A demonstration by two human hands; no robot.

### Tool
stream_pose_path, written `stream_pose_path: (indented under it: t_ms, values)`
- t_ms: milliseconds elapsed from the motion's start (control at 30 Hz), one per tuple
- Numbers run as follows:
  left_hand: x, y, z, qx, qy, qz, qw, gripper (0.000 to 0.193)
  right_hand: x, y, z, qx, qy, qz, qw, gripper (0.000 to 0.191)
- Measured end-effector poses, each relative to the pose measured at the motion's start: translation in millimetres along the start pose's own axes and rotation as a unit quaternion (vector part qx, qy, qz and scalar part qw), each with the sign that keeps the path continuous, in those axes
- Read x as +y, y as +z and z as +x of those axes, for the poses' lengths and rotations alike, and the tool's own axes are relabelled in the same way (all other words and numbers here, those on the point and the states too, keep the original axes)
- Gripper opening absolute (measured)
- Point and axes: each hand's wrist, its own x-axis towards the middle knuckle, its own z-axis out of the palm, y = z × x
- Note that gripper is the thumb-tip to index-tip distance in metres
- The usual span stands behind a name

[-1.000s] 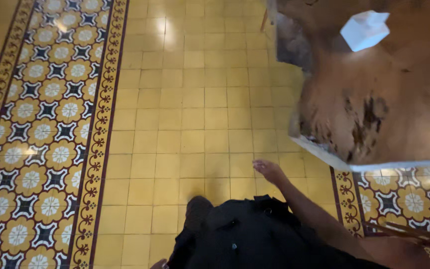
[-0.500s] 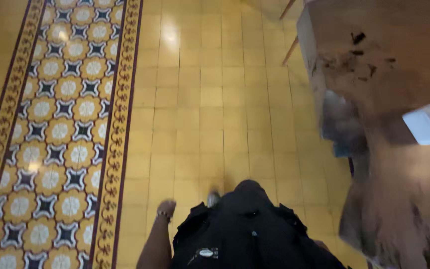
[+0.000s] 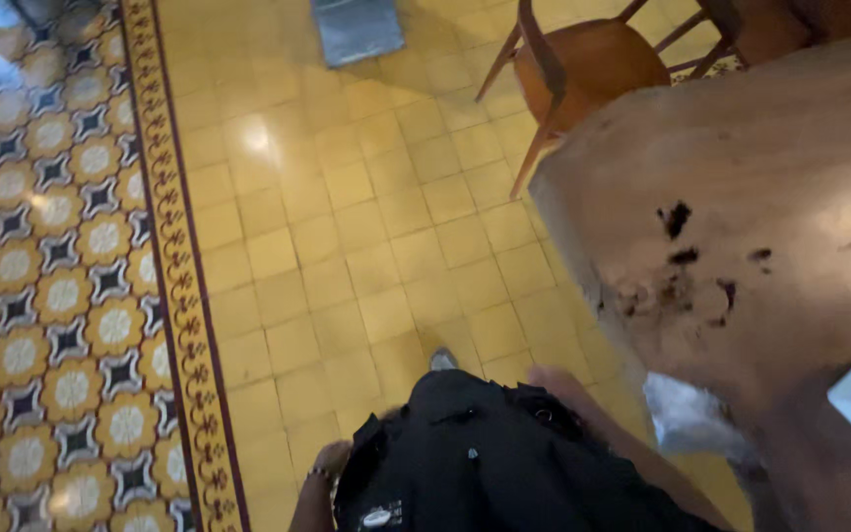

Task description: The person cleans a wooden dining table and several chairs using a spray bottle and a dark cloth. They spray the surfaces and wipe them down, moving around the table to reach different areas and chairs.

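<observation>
On a yellow tiled floor (image 3: 347,236), a person in black clothing (image 3: 485,463) stands beside a heavy wooden worktop (image 3: 741,217), seen from above. The left hand (image 3: 330,459) hangs at the hip, a thin band at the wrist, its grip empty with fingers loosely curled. The right hand (image 3: 549,378) hangs near the worktop's rounded edge, blurred, so its grip cannot be told. The worktop is a pale brown slab, smooth, marked with dark knots and cracks. Just past it stands a wooden chair (image 3: 583,69); to the left runs a patterned tile border (image 3: 164,256); a grey mat (image 3: 357,28) lies farthest off.
</observation>
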Motion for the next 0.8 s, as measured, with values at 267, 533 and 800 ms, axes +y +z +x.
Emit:
stream_pose_path:
  t_ms: [267,533,800]
  values:
    - [158.1,-113.9,174.1,-0.036,0.069,-0.142,0.987,0.025,-145.8,-248.1,186.2,0.031,-0.118,0.32,0.94,0.032]
    - [439.0,-229.8,420.9,0.057,0.244,0.094,0.963,0.033,-135.0,-306.9,403.8,0.129,0.003,0.236,0.963,0.038]
    - [783.2,-220.6,594.4,-0.12,0.432,0.219,0.867,0.031,-90.1,-417.7,533.4,0.261,0.135,0.273,0.916,0.038]
